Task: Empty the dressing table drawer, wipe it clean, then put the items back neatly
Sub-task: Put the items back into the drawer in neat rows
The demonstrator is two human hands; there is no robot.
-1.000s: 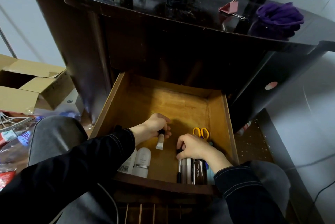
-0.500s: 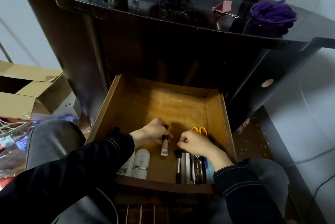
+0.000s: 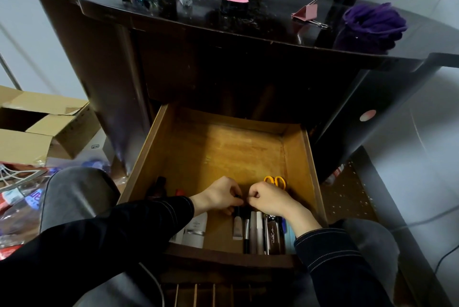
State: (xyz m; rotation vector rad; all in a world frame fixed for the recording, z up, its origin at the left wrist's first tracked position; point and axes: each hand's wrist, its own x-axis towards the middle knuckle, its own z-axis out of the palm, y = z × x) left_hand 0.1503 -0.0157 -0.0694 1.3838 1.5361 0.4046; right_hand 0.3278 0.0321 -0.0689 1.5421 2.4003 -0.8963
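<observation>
Below the dark worktop (image 3: 273, 8), the wooden drawer (image 3: 223, 152) stands pulled out toward us. Our left grip (image 3: 219, 197) pinches the dark cap of a small pale tube (image 3: 237, 228) lying at the drawer's front, just beside a row of pens and sticks (image 3: 255, 229). Our right grip (image 3: 270, 201) curls over that row's far ends; we cannot tell whether it holds anything. Orange scissors (image 3: 274, 180) lie just beyond it.
</observation>
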